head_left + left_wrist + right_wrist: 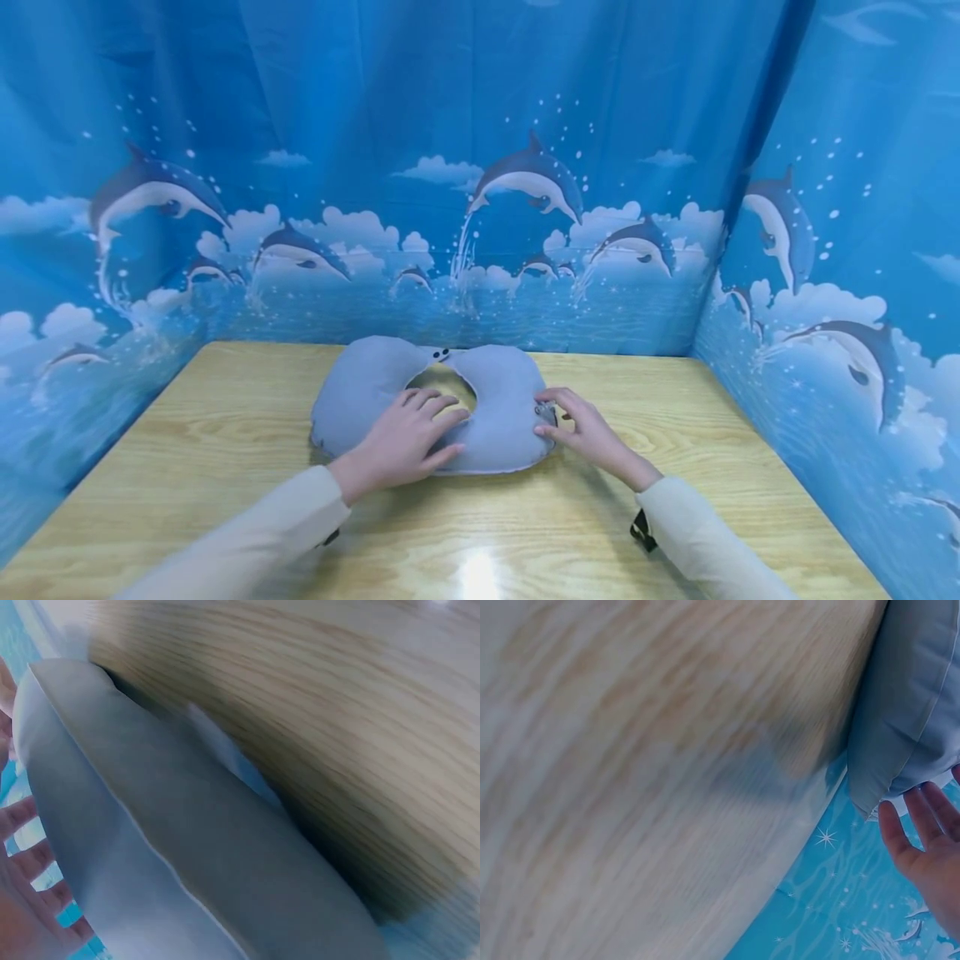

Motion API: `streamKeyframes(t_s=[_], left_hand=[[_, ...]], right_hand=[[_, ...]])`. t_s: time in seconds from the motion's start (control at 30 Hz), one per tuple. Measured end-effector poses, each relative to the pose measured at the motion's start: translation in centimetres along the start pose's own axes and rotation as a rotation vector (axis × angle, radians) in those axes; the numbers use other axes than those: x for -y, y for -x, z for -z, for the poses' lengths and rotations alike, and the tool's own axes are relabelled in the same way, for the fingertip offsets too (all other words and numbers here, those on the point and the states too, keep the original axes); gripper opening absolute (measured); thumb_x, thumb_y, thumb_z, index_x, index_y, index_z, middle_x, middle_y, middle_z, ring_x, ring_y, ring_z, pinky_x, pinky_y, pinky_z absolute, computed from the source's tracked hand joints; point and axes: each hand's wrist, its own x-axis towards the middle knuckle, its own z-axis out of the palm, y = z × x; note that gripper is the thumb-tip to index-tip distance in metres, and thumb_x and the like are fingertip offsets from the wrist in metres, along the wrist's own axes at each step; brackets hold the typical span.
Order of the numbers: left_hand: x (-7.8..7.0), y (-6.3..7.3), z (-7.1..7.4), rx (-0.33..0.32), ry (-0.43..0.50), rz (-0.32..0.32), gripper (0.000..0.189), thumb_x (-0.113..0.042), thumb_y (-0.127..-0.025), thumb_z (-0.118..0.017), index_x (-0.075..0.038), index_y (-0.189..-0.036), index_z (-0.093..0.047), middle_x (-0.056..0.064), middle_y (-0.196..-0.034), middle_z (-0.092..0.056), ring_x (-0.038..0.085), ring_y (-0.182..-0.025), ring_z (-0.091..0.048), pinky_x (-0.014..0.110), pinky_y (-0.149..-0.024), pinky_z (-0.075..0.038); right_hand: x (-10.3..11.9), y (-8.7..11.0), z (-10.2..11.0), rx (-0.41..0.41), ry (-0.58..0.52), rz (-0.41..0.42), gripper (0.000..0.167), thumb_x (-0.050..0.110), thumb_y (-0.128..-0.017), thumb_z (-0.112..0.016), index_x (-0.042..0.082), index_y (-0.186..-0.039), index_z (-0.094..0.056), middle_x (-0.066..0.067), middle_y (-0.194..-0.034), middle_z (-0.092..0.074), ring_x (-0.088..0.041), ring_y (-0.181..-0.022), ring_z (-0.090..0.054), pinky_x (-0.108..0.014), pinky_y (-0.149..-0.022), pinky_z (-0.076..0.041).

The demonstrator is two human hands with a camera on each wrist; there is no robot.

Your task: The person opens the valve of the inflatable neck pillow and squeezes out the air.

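Note:
An inflated grey U-shaped neck pillow (502, 400) lies on the wooden table, its two ends at the far side by a snap strap (441, 355). My left hand (405, 437) rests on the pillow's near left part with its fingers spread, reaching over the central hole. At the pillow's right edge, my right hand (596, 433) touches the side with thumb and fingers apart, around a small grey valve-like piece (545, 411). The right wrist view shows the right fingers (922, 814) fairly straight by the pillow's seamed corner. In the left wrist view the pillow's seamed edge (150, 840) fills the middle.
The light wooden table (637, 392) extends around the pillow. A blue curtain (420, 100) printed with dolphins and clouds stands along the back and both sides. A pale, blurred flap (232, 757) shows beneath the pillow in the left wrist view.

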Motion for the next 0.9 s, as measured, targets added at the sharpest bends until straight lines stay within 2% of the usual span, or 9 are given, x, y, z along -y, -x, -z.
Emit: streamKeyframes(t_s=[0.23, 0.67, 0.9], left_hand=[[-1.3, -1.4, -0.7, -0.008, -0.016, 0.009, 0.044, -0.05, -0.091, -0.046, -0.023, -0.126, -0.052, 0.003, -0.122, -0.057, 0.025, -0.112, -0.051, 0.046, -0.094, -0.039], [-4.0, -4.0, -1.8, 0.037, -0.012, 0.067, 0.05, -0.051, -0.092, -0.043, -0.02, -0.131, -0.048, 0.004, -0.127, -0.053, 0.025, -0.116, -0.05, 0.045, -0.093, -0.041], [-4.7, -5.2, -2.4, -0.006, -0.016, 0.09, 0.052, -0.05, -0.092, -0.044, -0.018, -0.133, -0.046, 0.006, -0.128, -0.052, 0.025, -0.117, -0.049, 0.045, -0.096, -0.041]], right_hand=[[0.0, 0.0, -0.3, 0.012, -0.015, -0.019, 0.043, 0.028, -0.083, -0.066, 0.012, -0.121, -0.055, -0.009, -0.124, -0.055, -0.028, -0.114, -0.052, -0.047, -0.084, -0.048], [0.0, 0.1, -0.7, 0.051, -0.019, -0.05, 0.041, 0.03, -0.083, -0.065, 0.015, -0.12, -0.055, -0.008, -0.122, -0.055, -0.028, -0.111, -0.053, -0.048, -0.085, -0.048], [0.1, 0.1, -0.9, 0.064, -0.012, -0.047, 0.039, 0.029, -0.084, -0.065, 0.015, -0.12, -0.055, -0.008, -0.122, -0.054, -0.028, -0.112, -0.052, -0.047, -0.09, -0.046]])
